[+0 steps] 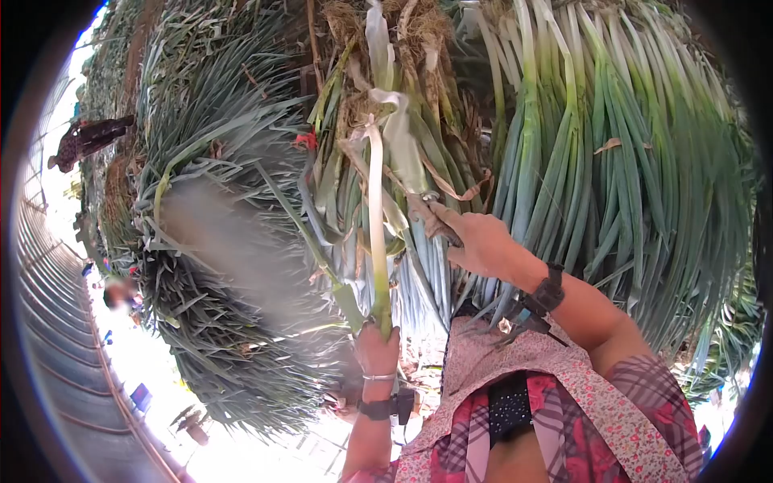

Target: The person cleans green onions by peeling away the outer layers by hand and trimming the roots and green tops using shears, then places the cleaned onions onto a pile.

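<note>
My left hand (377,350), wearing a wristband, is closed around the green lower part of a spring onion (377,193). Its white stem points up and away from me, and a bent green leaf runs off to the left. My right hand (491,245) grips a brown, cloth-like wrapped piece with a small metal tip (431,211); I cannot tell exactly what it is. Just beyond that tip, a pale loose strip of onion skin (401,141) stretches upward. Unpeeled spring onions (431,60) with brown roots lie behind both hands.
On the right hangs a thick row of clean spring onions (628,161), white ends at the back. A large heap of green leaves (233,266) fills the left. A dark cloth (88,143) lies at far left, near a curved ribbed wall (72,346). Part of the view is blurred.
</note>
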A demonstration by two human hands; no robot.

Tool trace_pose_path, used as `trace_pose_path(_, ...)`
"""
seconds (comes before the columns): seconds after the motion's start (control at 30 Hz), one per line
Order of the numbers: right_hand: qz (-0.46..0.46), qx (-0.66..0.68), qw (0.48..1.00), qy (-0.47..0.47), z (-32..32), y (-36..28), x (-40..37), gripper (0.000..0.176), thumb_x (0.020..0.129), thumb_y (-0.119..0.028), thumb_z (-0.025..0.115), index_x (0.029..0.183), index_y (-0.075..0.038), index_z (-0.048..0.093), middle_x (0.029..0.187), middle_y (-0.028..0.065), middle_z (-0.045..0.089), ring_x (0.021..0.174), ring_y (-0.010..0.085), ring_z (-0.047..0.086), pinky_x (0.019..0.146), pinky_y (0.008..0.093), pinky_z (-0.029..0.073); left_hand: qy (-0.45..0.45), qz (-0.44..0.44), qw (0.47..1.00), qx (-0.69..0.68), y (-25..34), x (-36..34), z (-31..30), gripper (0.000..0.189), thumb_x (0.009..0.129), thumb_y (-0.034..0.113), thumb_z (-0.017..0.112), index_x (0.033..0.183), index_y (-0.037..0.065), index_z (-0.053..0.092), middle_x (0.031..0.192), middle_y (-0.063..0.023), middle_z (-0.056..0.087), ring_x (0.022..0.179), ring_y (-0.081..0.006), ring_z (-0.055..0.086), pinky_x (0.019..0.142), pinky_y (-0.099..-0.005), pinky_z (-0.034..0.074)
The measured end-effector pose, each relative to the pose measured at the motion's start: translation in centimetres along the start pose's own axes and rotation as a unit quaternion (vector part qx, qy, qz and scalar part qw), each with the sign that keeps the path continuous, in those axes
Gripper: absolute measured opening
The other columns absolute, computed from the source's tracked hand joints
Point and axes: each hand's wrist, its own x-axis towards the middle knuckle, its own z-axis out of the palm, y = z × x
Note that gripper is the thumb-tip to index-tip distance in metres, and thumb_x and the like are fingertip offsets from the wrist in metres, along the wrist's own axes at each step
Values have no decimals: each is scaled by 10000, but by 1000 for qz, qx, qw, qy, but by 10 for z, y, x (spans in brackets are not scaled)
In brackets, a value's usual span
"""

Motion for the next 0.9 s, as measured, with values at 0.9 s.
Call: trace_pose_path(0.9,91,205,920,322,-144,102,-104,729,714,61,533,1407,-83,359,1121,82,595,1012,122,552,868,244,433,-152,387,900,-133,363,156,116,386,741,379,648,938,47,640,970,-190,615,939,-359,590,859,-426,467)
